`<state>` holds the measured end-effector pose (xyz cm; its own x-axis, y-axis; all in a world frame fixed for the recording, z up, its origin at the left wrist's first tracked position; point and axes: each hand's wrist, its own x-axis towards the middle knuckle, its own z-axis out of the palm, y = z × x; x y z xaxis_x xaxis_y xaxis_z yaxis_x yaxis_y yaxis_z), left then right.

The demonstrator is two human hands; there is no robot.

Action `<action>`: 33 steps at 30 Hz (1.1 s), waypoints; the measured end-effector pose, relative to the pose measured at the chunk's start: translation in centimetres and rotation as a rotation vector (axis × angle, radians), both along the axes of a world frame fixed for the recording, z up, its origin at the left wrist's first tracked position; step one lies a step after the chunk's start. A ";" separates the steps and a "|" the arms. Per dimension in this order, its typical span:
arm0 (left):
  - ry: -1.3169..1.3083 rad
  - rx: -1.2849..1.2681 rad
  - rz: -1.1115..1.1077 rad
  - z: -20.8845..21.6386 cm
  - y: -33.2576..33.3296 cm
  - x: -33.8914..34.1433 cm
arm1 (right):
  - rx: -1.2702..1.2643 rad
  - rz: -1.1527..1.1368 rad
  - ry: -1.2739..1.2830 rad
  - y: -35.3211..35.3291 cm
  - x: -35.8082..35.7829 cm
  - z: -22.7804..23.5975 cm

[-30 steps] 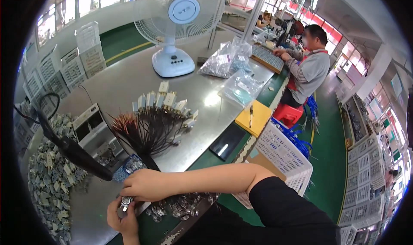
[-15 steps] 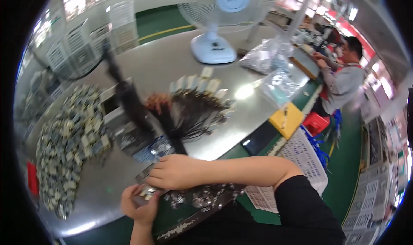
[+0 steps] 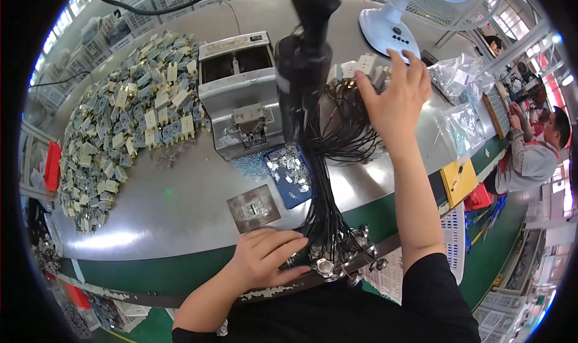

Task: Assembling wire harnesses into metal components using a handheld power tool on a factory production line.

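My left hand [image 3: 262,260] rests low by the table's front edge, thumb and forefinger apart, beside the round metal ends [image 3: 337,261] of a bundle of black cables [image 3: 322,204]. Nothing shows between its fingers. My right hand [image 3: 398,96] reaches out over the far end of the bundle, fingers spread, close to the pale connector blocks [image 3: 361,67] there. A square metal plate [image 3: 244,213] with a recess in its middle lies just beyond my left hand. Near it is a blue tray [image 3: 283,193] of small metal pieces.
A large heap of grey and cream blocks [image 3: 129,120] covers the table's left. A metal box-shaped machine [image 3: 241,96] and a dark upright tool [image 3: 304,66] stand mid-table. Farther right are a fan [image 3: 388,33], plastic bags [image 3: 460,78], a yellow pad [image 3: 457,183] and a co-worker [image 3: 533,162].
My right hand has left the metal plate and swung far and right to the connector blocks, opening. My left hand has moved right, off the plate. The view has shifted.
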<state>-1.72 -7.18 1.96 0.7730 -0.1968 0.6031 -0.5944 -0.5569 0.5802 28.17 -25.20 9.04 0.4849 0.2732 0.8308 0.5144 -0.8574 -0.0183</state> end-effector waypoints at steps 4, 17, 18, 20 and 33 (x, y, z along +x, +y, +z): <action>0.041 -0.033 0.105 0.0 -0.6 -0.2 | 0.142 0.178 -0.137 -0.9 -0.2 -0.7; 0.271 -0.336 0.041 -0.3 -0.5 -0.5 | -0.120 0.310 0.088 -0.9 -3.0 1.2; 0.271 -0.346 0.046 -0.3 -0.5 -0.6 | -0.067 0.476 0.190 -1.0 -4.0 1.6; 0.313 -0.400 0.024 -0.1 -0.4 -0.8 | -0.170 0.828 0.575 -1.4 -6.0 2.2; 0.274 -0.353 0.093 -0.3 -0.2 -1.1 | -0.408 1.098 1.108 -0.8 -9.8 -0.6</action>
<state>-2.79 -7.43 1.70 0.9180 0.0614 0.3919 -0.3498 -0.3406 0.8727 18.39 -25.96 8.40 0.1983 0.9801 0.0109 0.7426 -0.1430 -0.6543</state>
